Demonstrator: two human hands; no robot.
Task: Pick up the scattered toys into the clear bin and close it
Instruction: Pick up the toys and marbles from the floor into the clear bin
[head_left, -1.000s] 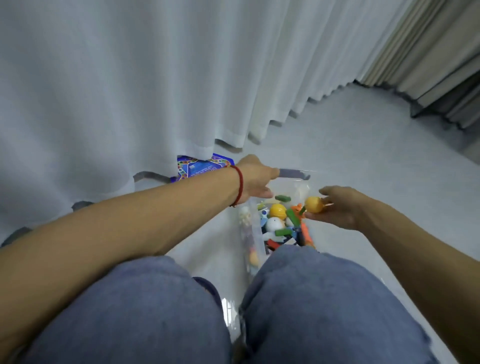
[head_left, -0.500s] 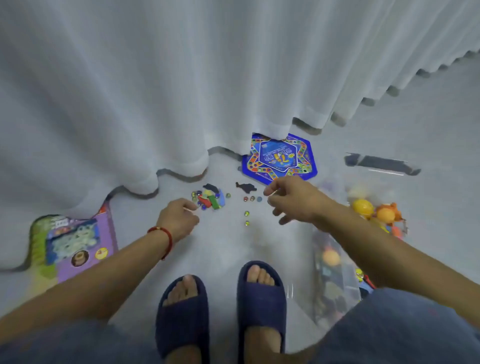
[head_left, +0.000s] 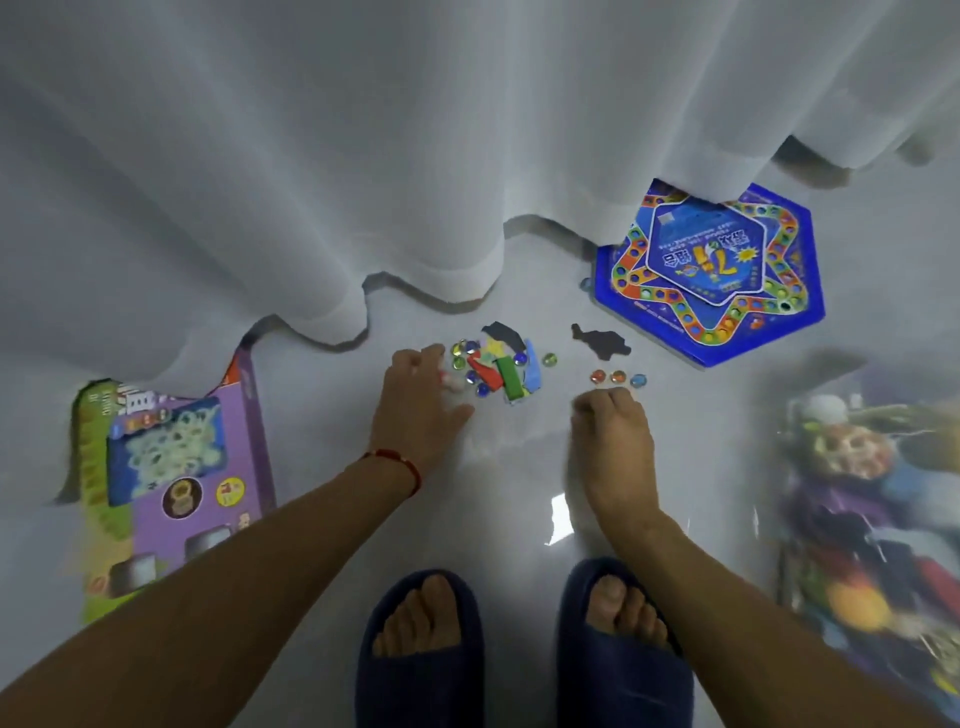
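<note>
A small pile of toys (head_left: 501, 366), made of glass marbles and flat coloured pieces, lies on the grey floor by the curtain hem. My left hand (head_left: 421, 400) reaches its fingertips into the pile's left edge, the thumb spread out to the right. Three marbles (head_left: 618, 376) lie in a row to the right, with a dark flat piece (head_left: 600, 340) behind them. Just below that row, my right hand (head_left: 610, 436) has its fingers curled down onto the floor and hides whatever is under them. The clear bin (head_left: 789, 545), blurred at the right edge, holds several toys.
A blue hexagonal game board (head_left: 711, 270) lies partly under the white curtain (head_left: 363, 156) at the back right. A purple and green toy box (head_left: 182, 467) lies at the left. My feet in dark blue slippers (head_left: 421, 649) stand at the bottom centre.
One second ago both hands were at the bin, the right one holding a yellow ball. The view has swung left; both hands now reach down to the marbles on the floor.
</note>
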